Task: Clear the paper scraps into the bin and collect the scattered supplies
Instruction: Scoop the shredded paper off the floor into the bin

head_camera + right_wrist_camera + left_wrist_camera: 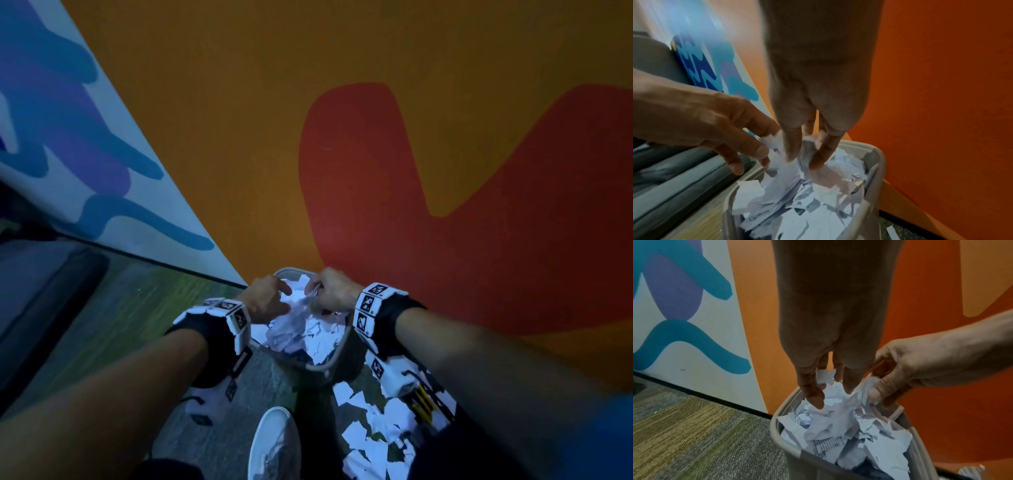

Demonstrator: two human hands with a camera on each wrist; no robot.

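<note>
A grey bin (318, 369) (777, 426) (877, 155) stands on the carpet against the orange wall, heaped with white paper scraps (301, 335) (849, 431) (797, 211). Both hands hang over its far side. My right hand (317, 294) (877, 395) (803, 160) grips a crumpled wad of paper (863, 386) in curled fingers. My left hand (282, 296) (830, 395) (756, 155) points down with fingers spread and fairly straight, touching loose scraps. More scraps (363, 431) and yellow pencils (423, 402) lie on the floor right of the bin.
The orange and red wall (376, 171) rises directly behind the bin. A white wall with blue shapes (85, 154) meets it at the left. My white shoe (274, 442) stands just before the bin. Dark furniture (51, 301) fills the left.
</note>
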